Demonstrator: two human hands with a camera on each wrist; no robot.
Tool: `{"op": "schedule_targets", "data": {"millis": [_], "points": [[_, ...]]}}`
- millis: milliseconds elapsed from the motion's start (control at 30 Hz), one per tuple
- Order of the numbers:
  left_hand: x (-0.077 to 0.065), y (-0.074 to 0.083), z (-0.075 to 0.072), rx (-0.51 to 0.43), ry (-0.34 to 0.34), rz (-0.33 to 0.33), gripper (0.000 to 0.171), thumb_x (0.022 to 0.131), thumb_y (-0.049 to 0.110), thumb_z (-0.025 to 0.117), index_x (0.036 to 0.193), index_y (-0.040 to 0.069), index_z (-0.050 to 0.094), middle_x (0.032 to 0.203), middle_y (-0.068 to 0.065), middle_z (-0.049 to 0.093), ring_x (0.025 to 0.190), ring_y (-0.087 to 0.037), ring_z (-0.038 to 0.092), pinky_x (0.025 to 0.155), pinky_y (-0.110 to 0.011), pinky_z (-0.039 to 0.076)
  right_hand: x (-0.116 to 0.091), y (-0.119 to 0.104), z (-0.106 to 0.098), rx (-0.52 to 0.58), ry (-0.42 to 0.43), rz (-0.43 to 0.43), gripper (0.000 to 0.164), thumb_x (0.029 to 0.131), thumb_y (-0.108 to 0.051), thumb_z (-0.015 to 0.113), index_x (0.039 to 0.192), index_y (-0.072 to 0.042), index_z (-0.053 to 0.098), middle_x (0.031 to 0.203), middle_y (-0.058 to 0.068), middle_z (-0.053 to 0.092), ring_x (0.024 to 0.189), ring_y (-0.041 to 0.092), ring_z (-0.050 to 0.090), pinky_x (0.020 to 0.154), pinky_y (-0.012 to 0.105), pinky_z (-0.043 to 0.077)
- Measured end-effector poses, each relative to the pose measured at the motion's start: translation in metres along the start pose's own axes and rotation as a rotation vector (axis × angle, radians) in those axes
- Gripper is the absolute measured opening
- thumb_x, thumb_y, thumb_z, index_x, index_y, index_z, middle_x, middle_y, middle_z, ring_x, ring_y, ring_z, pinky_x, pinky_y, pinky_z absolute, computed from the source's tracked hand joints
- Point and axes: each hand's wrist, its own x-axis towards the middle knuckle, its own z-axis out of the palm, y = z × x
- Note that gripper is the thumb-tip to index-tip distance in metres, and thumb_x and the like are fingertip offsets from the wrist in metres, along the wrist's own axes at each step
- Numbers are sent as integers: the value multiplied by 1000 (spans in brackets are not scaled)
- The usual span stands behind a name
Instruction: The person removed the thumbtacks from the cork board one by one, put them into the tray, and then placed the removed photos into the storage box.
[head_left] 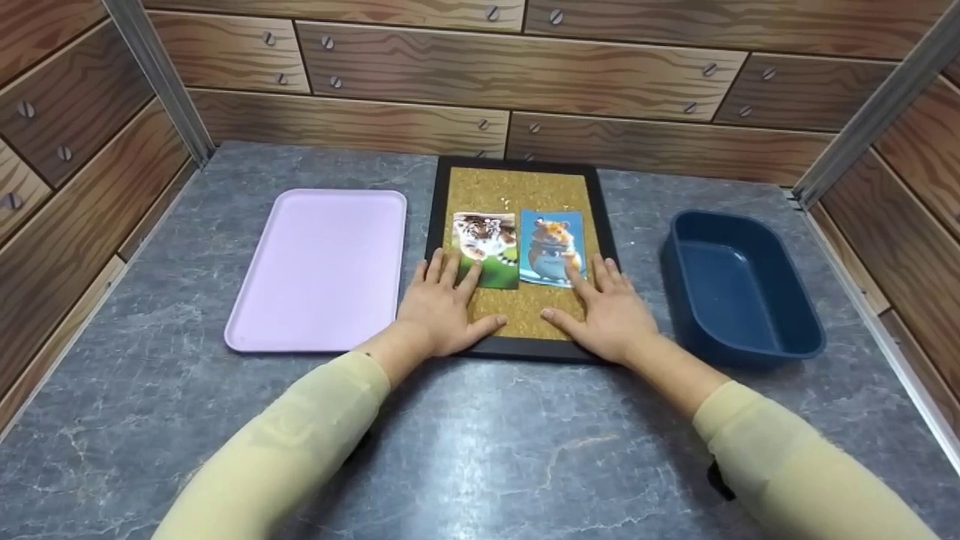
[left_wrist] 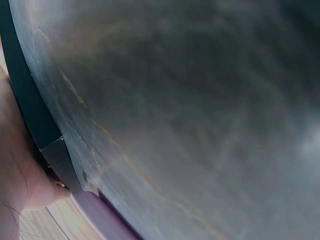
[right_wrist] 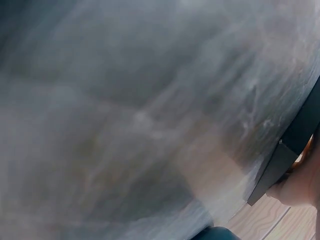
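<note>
Black-framed corkboard (head_left: pixel 516 313) lies near the table's (head_left: pixel 480 450) far edge, between lilac tray (head_left: pixel 324 270) and navy bin (head_left: pixel 681 292); our left hand (head_left: pixel 444 309) and right hand (head_left: pixel 611 315), spread, gripping nothing, overlap tiger card (head_left: pixel 487 240) and hamster card (head_left: pixel 553 238).

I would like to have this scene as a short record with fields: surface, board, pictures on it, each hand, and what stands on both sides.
surface: grey marbled table
board: black-framed cork board, in the middle
pictures: tiger picture left, hamster picture right, side by side
left grip: fingers spread, over near left corner, index fingertip over tiger picture
right grip: fingers spread, over near right corner, index fingertip over hamster picture
left side: lilac tray
right side: dark blue bin
</note>
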Motion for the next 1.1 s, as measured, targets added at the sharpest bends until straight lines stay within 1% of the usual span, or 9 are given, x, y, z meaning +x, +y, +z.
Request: {"op": "schedule_targets", "data": {"millis": [200, 500, 733, 867, 1100], "points": [[-3, 2, -1, -7, -13, -6, 102, 98, 86, 21, 172, 16, 13, 175, -22, 9, 160, -45, 4, 128, -61, 8, -3, 0, 1, -6, -5, 1, 105, 96, -88, 31, 171, -16, 19, 172, 31, 8, 159, 49, 6, 128, 61, 11], [-9, 7, 2, -8, -10, -1, 101, 98, 85, 23, 172, 16, 15, 175, -22, 12, 160, -46, 6, 128, -61, 9, -11, -1, 4, -7, -1, 0, 104, 96, -88, 32, 171, -17, 20, 171, 31, 10, 158, 50, 7, 127, 61, 12], [-14, 9, 3, -1, 10, 3, 100, 99, 84, 25, 172, 16, 18, 175, -23, 14, 160, -46, 8, 128, -61, 11, -16, -1, 6, 7, 6, 3, 104, 96, -87, 33, 171, -17, 20, 172, 31, 9, 159, 49, 6, 127, 62, 12], [-16, 10, 3, 4, 1, 3, 100, 99, 85, 23, 172, 17, 16, 175, -22, 12, 160, -45, 6, 128, -62, 11, -17, -2, 7, -2, 12, -3, 104, 96, -87, 33, 171, -17, 20, 171, 32, 10, 158, 50, 7, 127, 62, 12], [-21, 10, 4, -3, 17, 12, 100, 99, 84, 25, 172, 15, 18, 174, -23, 14, 160, -46, 7, 127, -63, 10, -22, -6, 8, 3, 19, -6, 103, 97, -86, 34, 171, -16, 21, 172, 31, 9, 158, 50, 8, 127, 61, 12]]}}
